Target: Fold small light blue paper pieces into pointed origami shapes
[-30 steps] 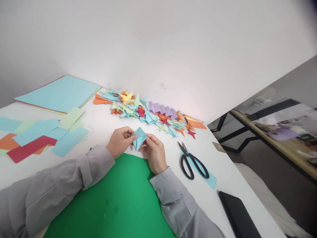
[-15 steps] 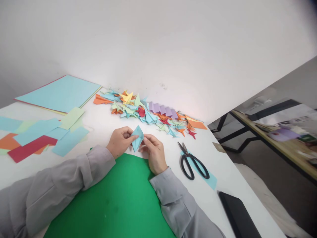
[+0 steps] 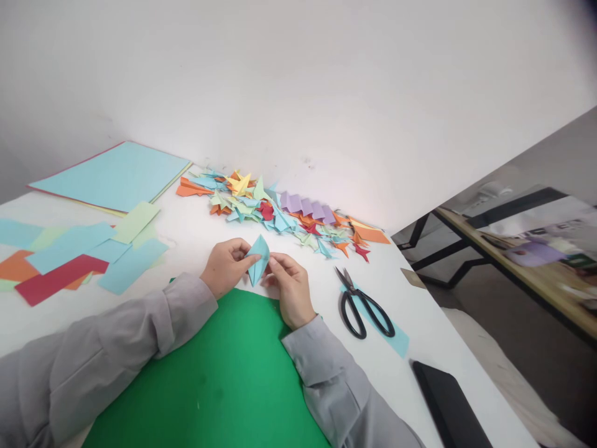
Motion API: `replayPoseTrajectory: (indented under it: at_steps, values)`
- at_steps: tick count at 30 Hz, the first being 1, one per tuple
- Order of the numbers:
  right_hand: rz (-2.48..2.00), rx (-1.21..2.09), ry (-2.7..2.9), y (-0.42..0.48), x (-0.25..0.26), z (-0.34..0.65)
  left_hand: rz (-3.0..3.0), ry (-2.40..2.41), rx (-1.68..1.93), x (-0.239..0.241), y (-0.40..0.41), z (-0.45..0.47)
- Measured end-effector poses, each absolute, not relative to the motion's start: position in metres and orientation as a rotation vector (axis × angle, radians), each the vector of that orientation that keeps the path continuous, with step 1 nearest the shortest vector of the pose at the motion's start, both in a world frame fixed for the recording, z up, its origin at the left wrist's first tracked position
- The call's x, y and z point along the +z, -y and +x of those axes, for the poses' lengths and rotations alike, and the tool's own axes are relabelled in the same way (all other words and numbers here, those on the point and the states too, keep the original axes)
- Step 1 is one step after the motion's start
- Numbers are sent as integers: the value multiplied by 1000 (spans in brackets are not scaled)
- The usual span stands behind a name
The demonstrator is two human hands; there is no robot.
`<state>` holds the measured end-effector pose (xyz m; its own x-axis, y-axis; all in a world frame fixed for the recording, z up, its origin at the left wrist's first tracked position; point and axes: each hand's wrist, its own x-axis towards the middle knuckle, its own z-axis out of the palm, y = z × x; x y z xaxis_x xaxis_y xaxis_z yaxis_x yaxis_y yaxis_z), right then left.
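Note:
A small folded light-blue paper piece [image 3: 258, 257] is pinched between both my hands just above the far edge of a green sheet [image 3: 219, 379]. My left hand [image 3: 226, 266] grips its left side with thumb and fingers closed. My right hand [image 3: 290, 288] holds its right side, fingers pressed on the fold. Both forearms, in grey sleeves, rest on the green sheet and the white table [image 3: 196, 233].
A heap of folded coloured paper shapes [image 3: 275, 211] lies along the wall. Black scissors [image 3: 361, 305] rest on a blue strip to the right. Cut coloured strips [image 3: 69, 258] and a stack of large sheets [image 3: 114, 176] lie left. A black flat object [image 3: 448, 407] sits at the table's near right edge.
The blue piece has been pressed narrower between the fingers; my right-hand fingers have shifted slightly inwards along it. Arms have stayed in place.

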<state>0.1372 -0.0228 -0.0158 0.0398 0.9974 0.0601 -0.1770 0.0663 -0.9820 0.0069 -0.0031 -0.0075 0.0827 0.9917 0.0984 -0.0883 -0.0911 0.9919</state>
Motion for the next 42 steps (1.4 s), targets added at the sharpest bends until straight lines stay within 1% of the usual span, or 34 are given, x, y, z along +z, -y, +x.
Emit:
replayPoseTrajectory:
  at_steps: [5, 16, 24, 42]
  values:
    - [-1011, 1287, 1037, 21, -18, 139, 1270, -1059, 1256, -9, 4, 7]
    - [-1035, 1280, 1067, 21, -19, 140, 1274, -1137, 1303, -8, 3, 7]
    - [-1066, 1250, 1102, 22, -17, 139, 1295, -1208, 1228, -5, 7, 7]
    - [-1106, 1208, 1139, 23, -17, 137, 1276, -1056, 1239, -7, 7, 8]
